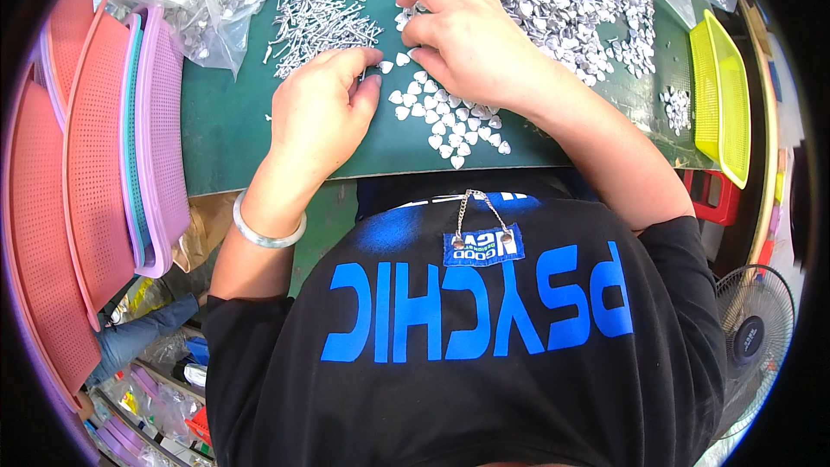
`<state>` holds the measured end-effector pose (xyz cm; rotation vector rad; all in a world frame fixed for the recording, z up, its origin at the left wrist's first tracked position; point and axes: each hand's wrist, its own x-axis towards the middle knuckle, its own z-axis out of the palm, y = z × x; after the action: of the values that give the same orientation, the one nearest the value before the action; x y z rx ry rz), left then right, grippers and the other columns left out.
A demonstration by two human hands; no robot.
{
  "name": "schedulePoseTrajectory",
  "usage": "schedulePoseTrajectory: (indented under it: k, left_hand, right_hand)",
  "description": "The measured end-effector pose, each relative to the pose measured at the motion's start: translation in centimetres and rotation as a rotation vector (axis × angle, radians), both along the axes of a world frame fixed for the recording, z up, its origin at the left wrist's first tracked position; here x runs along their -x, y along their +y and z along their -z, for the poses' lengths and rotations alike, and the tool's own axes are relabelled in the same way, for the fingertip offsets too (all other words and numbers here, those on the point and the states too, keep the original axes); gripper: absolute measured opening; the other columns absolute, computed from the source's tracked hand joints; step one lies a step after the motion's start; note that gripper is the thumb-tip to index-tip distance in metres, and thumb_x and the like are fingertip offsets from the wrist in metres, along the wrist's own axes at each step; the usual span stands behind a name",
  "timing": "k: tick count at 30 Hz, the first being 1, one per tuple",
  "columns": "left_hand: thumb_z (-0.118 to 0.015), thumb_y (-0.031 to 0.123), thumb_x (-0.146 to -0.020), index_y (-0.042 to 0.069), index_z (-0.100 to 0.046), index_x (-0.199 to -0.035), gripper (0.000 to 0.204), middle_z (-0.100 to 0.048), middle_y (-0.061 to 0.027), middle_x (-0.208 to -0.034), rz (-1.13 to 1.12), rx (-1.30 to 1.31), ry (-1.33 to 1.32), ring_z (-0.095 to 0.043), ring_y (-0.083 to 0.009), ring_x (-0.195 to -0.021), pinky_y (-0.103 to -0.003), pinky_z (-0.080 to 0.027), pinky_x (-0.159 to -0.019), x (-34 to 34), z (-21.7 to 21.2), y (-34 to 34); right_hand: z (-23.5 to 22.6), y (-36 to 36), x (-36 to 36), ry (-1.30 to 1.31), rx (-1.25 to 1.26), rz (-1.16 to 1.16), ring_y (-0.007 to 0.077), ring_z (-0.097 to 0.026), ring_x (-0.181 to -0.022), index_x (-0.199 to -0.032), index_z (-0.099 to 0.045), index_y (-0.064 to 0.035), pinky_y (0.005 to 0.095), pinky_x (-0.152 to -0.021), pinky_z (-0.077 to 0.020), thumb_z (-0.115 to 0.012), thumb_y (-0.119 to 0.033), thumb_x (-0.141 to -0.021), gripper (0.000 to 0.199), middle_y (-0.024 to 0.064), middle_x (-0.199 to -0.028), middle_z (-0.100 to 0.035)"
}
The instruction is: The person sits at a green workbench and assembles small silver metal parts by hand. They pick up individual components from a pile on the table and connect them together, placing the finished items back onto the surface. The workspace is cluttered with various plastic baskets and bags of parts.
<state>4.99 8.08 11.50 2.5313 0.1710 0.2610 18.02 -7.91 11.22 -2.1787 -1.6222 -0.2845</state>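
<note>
green cutting mat [233,130] as bench top, stacked pink and purple mesh trays [104,164] at left, yellow tray [722,104] at right. left hand [320,112] pinched narrow on what looks like a thin metal pin; too small to confirm. right hand [467,35] curled over silver heart pieces [445,125], fingertips on one near the left thumb. pin pile [320,17] just beyond. best kept low, one heart at a time, pin held steady.

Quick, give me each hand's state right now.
Left hand: fingers pinched shut on a small metal piece; which kind cannot be told.
Right hand: fingers curled on the silver heart pieces; grip cannot be told.
</note>
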Motion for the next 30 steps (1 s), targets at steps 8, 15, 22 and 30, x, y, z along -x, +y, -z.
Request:
schedulePoseTrajectory:
  k: [8, 15, 22, 30]
  left_hand:
    - [-0.067, 0.016, -0.082, 0.008, -0.070, -0.094, 0.014, -0.069, -0.0093, -0.089, 0.063, -0.124, 0.006, -0.066, -0.0303, -0.086, -0.041, -0.053, -0.071, -2.5, -0.4, -1.0]
    - [-0.069, 0.010, -0.079, 0.008, -0.071, -0.091, 0.012, -0.066, -0.0086, -0.081, 0.115, -0.110, -0.100, -0.063, -0.0252, -0.071, -0.036, -0.051, -0.064, -2.0, 0.1, -1.0]
    - [-0.065, 0.010, -0.080, 0.010, -0.073, -0.095, 0.017, -0.065, -0.0087, -0.081, 0.108, -0.003, -0.089, -0.065, -0.0303, -0.076, -0.040, -0.053, -0.068, -0.6, -0.1, 0.0]
    - [-0.060, 0.008, -0.083, 0.010, -0.073, -0.100, 0.022, -0.068, -0.0105, -0.085, 0.110, -0.073, 0.002, -0.067, -0.0301, -0.078, -0.040, -0.053, -0.069, 0.3, -0.5, -0.2]
  right_hand:
    - [0.0, -0.1, 0.1, 0.071, -0.031, -0.035, 0.0284, -0.049, -0.115, -0.085, -0.075, -0.0069, 0.0432, -0.095, -0.0398, -0.066, -0.009, -0.076, 0.013, 0.0073, -0.115, -0.061]
    - [-0.9, -2.1, 0.0, 0.060, -0.018, -0.027, 0.0302, -0.047, -0.121, -0.090, -0.075, -0.0072, 0.0445, -0.099, -0.0390, -0.066, -0.004, -0.073, 0.020, 0.0092, -0.122, -0.060]
    - [-1.4, -3.4, 0.4, 0.075, 0.020, -0.027, 0.0319, -0.045, -0.127, -0.095, -0.076, -0.0079, 0.0453, -0.102, -0.0371, -0.066, -0.001, -0.071, 0.027, 0.0093, -0.130, -0.057]
    - [-1.0, -4.4, 0.6, 0.066, -0.017, -0.011, 0.0332, -0.045, -0.128, -0.092, -0.075, -0.0072, 0.0476, -0.103, -0.0361, -0.066, -0.004, -0.072, 0.022, 0.0087, -0.131, -0.058]
